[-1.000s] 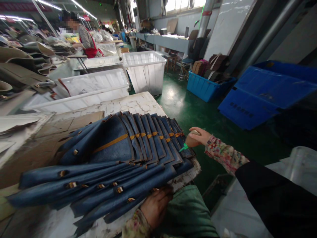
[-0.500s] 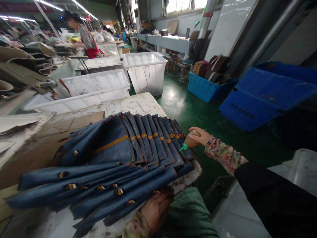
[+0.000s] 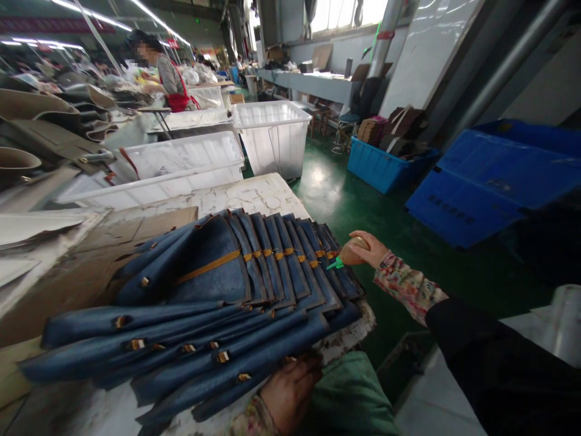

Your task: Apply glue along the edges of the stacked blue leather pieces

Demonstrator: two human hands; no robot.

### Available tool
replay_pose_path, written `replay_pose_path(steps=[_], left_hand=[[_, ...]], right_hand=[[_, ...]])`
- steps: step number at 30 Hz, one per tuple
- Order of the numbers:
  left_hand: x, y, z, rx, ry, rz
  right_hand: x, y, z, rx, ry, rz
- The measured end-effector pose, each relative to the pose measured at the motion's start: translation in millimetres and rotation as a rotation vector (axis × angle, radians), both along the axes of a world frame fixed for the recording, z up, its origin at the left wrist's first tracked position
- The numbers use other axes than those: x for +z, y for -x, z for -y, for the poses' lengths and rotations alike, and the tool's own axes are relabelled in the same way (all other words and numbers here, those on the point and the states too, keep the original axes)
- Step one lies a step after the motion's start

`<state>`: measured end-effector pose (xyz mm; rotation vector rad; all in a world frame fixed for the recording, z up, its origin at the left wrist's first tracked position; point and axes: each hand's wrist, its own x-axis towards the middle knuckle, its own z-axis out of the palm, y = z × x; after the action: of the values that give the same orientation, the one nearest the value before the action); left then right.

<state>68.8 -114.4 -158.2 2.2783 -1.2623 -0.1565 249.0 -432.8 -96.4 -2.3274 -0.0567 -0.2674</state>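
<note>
In my right hand [image 3: 370,248] is a brownish squeeze bottle [image 3: 351,251] with a green nozzle [image 3: 334,263]. My fingers wrap round it, and the nozzle points left and down over the right end of a fanned row of blue leather pieces [image 3: 272,266]. Mustard-yellow strips [image 3: 213,266] cross these pieces. More blue leather pieces [image 3: 181,345], with small metal fittings, lie folded in front of them. My left hand [image 3: 288,393] rests at the near table edge, against the lowest piece; its fingers look extended, their tips in shadow.
The pieces lie on a worn white table [image 3: 267,188] with brown cardboard [image 3: 91,284] on its left. Behind stand white plastic bins [image 3: 272,142]. Blue crates [image 3: 481,188] are on the green floor at right. A co-worker in a red apron [image 3: 177,97] is farther back.
The whole view has shifted slightly. The squeeze bottle's nozzle has come a little left and up relative to the row of leather pieces. My left hand stays at the table edge.
</note>
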Motion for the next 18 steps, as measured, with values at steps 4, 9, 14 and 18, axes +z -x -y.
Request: replay_pose_path(steps=[4,9,14,18], left_hand=[[-14.0,2.9,-0.4,0.007,0.055,-0.002],[-19.7,3.8,1.7,0.043,0.103,0.003],[-8.2,-0.8,1.5,0.005,0.121,0.067],[-1.5,-5.0,-1.2,-0.019,0.107,0.115]], right_hand=[[-1.9,-9.0,-9.0,-0.073,-0.006,0.106],[-1.9,-14.2,-11.0,-0.066,0.002,0.148],[-5.9,-19.8,-12.2,-0.057,0.025,0.207],[-6.4,-38.4,-15.0,-0.083,0.058,0.207]])
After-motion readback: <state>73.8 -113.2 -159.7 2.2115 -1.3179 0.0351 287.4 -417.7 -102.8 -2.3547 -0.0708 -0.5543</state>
